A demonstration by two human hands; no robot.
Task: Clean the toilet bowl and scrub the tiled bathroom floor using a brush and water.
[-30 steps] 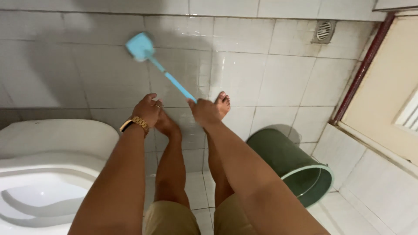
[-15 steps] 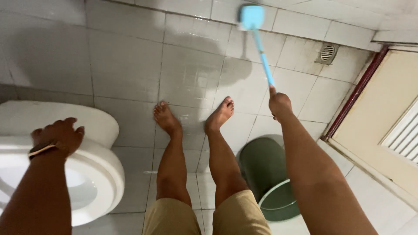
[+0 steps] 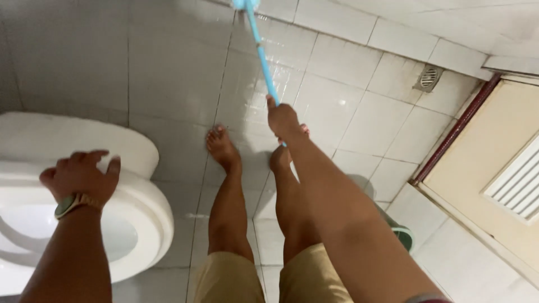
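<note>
Right arm extended forward and down; right hand clenched around the lower end of the light-blue brush handle. Handle ran up and away from the fist over the wet white floor tiles — brush head cut off at the top edge. Left hand laid flat, fingers spread, on the white toilet rim — gripping nothing. Bare feet just beside the fist.
</note>
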